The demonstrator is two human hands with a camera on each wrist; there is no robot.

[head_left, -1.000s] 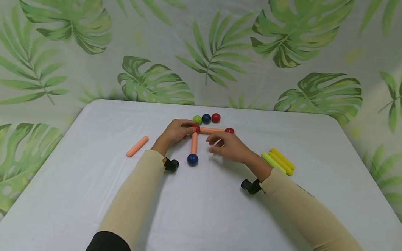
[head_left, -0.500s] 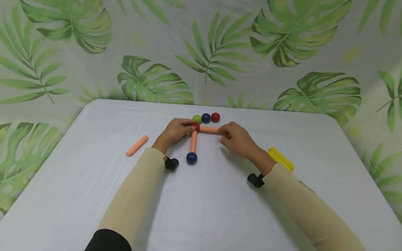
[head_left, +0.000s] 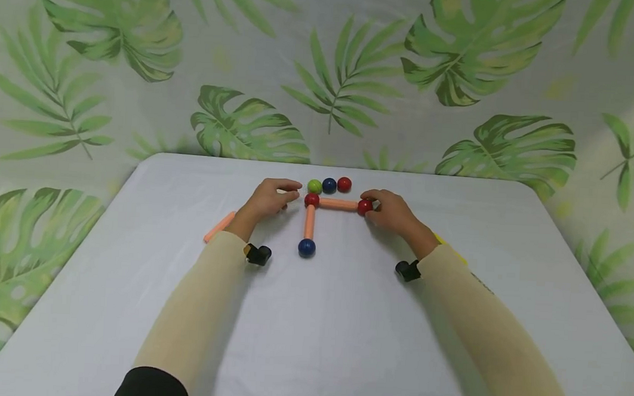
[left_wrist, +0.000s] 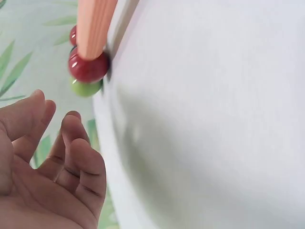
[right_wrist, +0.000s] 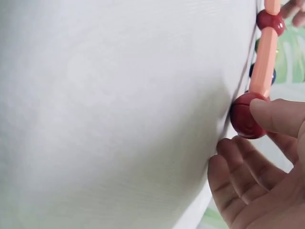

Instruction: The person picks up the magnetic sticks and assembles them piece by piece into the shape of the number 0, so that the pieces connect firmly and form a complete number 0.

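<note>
Two orange rods meet at a red ball [head_left: 312, 201], forming a corner. One rod [head_left: 310, 223] runs toward the person and ends in a blue ball [head_left: 306, 248]. The other rod [head_left: 338, 204] extends right to a second red ball [head_left: 365, 208]. My right hand [head_left: 394, 213] pinches that right-end ball; in the right wrist view the thumb presses on the ball [right_wrist: 248, 117]. My left hand [head_left: 269, 200] is just left of the corner ball, fingers relaxed and holding nothing. In the left wrist view a gap separates its fingers from the corner ball [left_wrist: 89, 67].
Behind the corner, a green ball [head_left: 314, 186], a blue ball [head_left: 329, 185] and a red ball [head_left: 344, 184] stand in a row. A loose orange rod [head_left: 220, 227] lies beside the left forearm. Yellow rods [head_left: 451, 247] are mostly hidden by the right arm.
My left hand has let go of the corner ball and moved left. The right hand has moved right and back along the rod and now pinches the red ball at its end.
</note>
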